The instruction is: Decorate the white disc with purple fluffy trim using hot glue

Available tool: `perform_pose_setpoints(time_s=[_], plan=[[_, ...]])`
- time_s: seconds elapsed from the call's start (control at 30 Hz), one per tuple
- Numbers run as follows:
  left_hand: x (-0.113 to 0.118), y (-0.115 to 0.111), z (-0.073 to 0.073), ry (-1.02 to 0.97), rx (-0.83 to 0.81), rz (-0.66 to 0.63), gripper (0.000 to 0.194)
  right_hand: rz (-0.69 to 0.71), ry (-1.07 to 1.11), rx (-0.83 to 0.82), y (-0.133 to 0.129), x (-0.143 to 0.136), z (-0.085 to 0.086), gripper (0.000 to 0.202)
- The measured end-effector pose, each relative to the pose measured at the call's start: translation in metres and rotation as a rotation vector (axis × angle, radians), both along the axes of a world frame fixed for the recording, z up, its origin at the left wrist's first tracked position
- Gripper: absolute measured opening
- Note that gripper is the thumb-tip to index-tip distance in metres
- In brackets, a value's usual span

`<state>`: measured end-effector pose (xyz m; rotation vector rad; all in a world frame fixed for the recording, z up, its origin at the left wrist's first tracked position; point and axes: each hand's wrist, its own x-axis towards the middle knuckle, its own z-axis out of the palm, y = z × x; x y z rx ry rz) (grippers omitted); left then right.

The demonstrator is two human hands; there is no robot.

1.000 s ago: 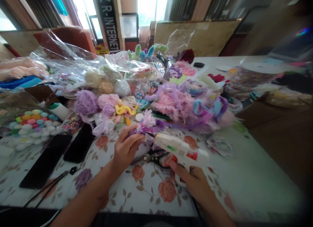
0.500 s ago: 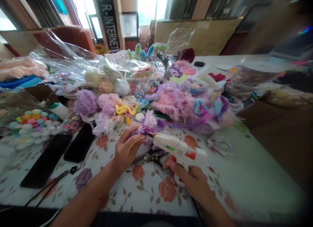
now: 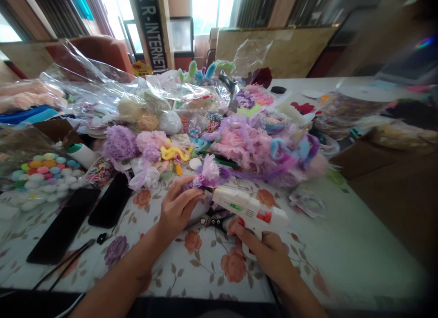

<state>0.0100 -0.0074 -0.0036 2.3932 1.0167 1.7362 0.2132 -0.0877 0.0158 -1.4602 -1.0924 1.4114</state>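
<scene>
My right hand is wrapped round the handle of a white hot glue gun, one finger at its orange-red trigger. The gun's dark nozzle points left, right at a small fluffy purple and pink craft piece. My left hand pinches the lower left of that piece between thumb and fingers. Whether the nozzle touches it I cannot tell. Below the nozzle, black-handled scissors lie on the flowered tablecloth, partly hidden by the gun and my right hand.
Behind my hands spreads a heap of pink and purple fluffy yarn and clear plastic bags. Two black phones and a bag of coloured pom-poms lie left. A brown cardboard box stands right. The gun's cord runs off the front edge.
The glue gun has shifted very slightly left, its nozzle still by the craft piece. My left hand keeps its pinch in nearly the same spot.
</scene>
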Motion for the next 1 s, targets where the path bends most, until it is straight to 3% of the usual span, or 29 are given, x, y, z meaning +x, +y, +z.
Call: perform_pose_setpoints(time_s=[0.47, 0.77, 1.0], plan=[[0.0009, 0.0002, 0.0019, -0.015, -0.005, 0.019, 0.013, -0.059, -0.137, -0.096, -0.0030, 0.0032, -0.0065, 0.035], [0.0016, 0.0003, 0.0030, -0.016, -0.001, 0.023, 0.013, 0.022, -0.054, 0.041, -0.0007, 0.0023, -0.0050, 0.033], [0.0016, 0.0012, 0.0031, -0.019, 0.001, 0.041, 0.013, 0.005, -0.072, 0.012, -0.0018, 0.0008, -0.0018, 0.033]])
